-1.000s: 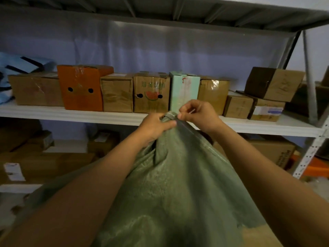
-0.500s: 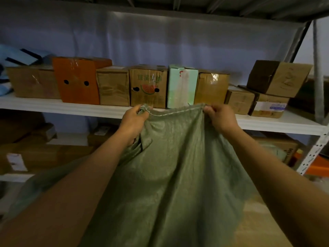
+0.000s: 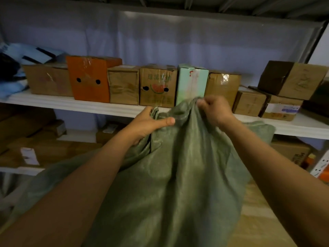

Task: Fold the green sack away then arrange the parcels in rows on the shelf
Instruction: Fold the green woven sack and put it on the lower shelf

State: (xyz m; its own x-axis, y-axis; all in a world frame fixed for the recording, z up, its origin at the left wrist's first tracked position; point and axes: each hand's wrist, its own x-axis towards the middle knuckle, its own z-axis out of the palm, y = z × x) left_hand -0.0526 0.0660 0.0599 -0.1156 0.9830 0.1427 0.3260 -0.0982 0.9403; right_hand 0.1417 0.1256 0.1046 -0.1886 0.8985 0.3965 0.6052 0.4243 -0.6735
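A green woven sack (image 3: 178, 175) hangs in front of me, held up by its top edge before the white shelf (image 3: 89, 105). My left hand (image 3: 151, 123) grips the sack's edge with the thumb pressed along it. My right hand (image 3: 215, 110) is a fist bunched on the edge a little higher and to the right. The two hands are close together and the cloth between them is gathered. On the shelf stands a row of parcels: a brown box (image 3: 48, 80), an orange box (image 3: 89, 77), a watermelon-print box (image 3: 157, 86), a pale green box (image 3: 192, 82).
More cardboard boxes (image 3: 249, 102) sit at the shelf's right end, one tilted box (image 3: 292, 79) stacked on another. Blue-white mailer bags (image 3: 26, 56) lie at far left. A lower shelf (image 3: 21, 170) holds flat cartons. A metal upright (image 3: 320, 166) stands at right.
The hands held the sack's top edge spread wide half a second ago; now they have come back together, bunching the edge, and the sack has shifted slightly right.
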